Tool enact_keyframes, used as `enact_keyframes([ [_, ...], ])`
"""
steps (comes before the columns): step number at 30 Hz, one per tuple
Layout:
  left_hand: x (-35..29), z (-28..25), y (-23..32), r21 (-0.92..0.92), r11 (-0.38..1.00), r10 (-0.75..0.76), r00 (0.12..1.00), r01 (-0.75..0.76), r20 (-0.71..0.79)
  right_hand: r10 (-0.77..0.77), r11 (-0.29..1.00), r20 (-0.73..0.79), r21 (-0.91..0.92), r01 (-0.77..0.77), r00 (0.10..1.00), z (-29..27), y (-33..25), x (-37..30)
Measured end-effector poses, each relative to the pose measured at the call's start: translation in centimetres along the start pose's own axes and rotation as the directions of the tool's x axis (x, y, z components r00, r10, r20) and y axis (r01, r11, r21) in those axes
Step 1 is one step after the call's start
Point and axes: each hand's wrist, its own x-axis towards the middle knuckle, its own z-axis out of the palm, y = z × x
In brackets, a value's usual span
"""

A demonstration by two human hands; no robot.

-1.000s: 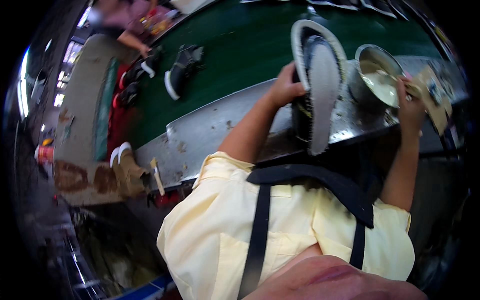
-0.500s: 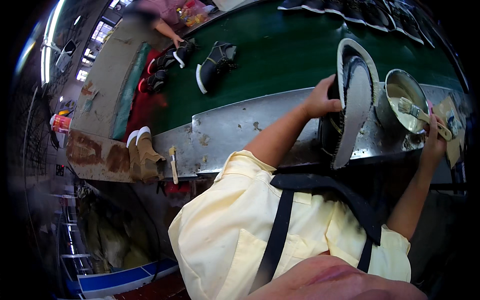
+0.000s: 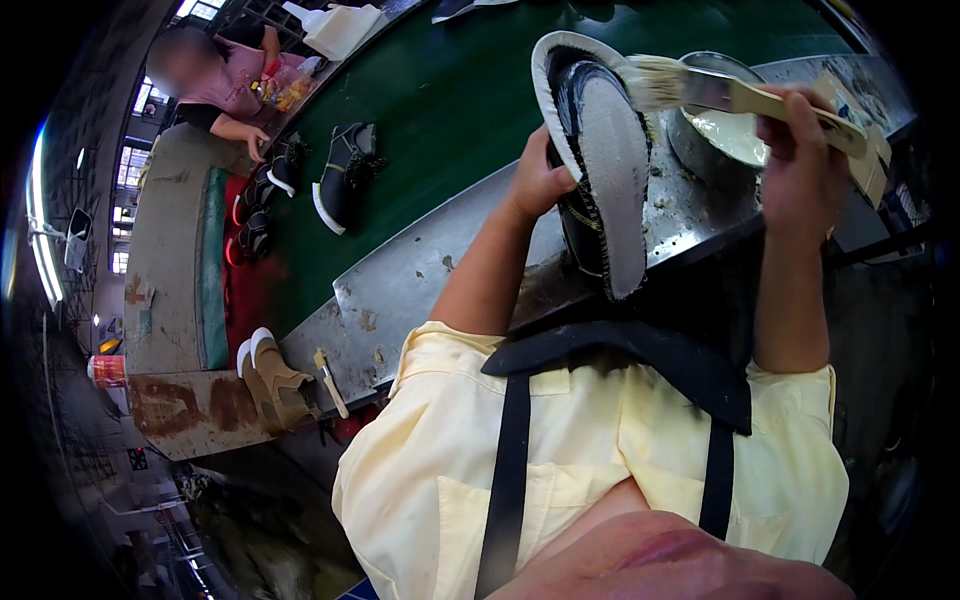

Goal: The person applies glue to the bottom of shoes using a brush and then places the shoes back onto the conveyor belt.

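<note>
My left hand (image 3: 541, 180) is closed on the side of a dark shoe (image 3: 612, 170), bottom turned toward me. Its underside is light grey, with a white rim around the toe end. In my right hand (image 3: 800, 165) is a flat paintbrush (image 3: 715, 90), gripped by its wooden handle. The pale bristles are at the white rim on the shoe's right side; whether they touch it I cannot tell for sure. Just behind the brush stands a metal pot (image 3: 700, 140) holding creamy white liquid, partly hidden by the brush and hand.
A metal ledge (image 3: 420, 280) edges the green conveyor belt (image 3: 430, 130). Dark shoes (image 3: 345, 175) lie on the belt; another person (image 3: 240, 85) reaches toward several at the far left. Tan boots (image 3: 272, 385) and a second brush (image 3: 330, 383) rest on the ledge. Cardboard (image 3: 870, 165) lies right of the pot.
My right hand has lifted the brush out of the pot and brought it left to the shoe's rim. The view has shifted. The other person's hand has drawn back from the shoes.
</note>
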Motion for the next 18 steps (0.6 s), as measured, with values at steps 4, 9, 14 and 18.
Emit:
enact_keyframes([
  [4, 0.5, 0.3, -0.3, -0.017, 1.000, 0.011, 0.999, -0.010, 0.052, -0.135, 0.991, 0.236, 0.031, 0.132, 0.962, 2.7, 1.0, -1.4],
  [9, 0.1, -0.9, -0.4, 0.125, 0.987, -0.109, 0.993, 0.103, 0.036, -0.107, 0.993, 0.450, 0.087, 0.075, 0.887, 1.3, 1.4, -3.7],
  [14, 0.3, -0.6, -0.7, 0.164, 0.986, -0.002, 1.000, -0.002, 0.024, -0.212, 0.977, 0.474, 0.104, 0.185, 0.854, 1.5, 1.3, -3.5],
  [18, 1.0, -0.3, -1.5, 0.004, 0.996, 0.088, 0.984, -0.090, 0.153, -0.288, 0.952, 0.471, 0.047, 0.303, 0.834, 2.8, 2.3, -1.3],
])
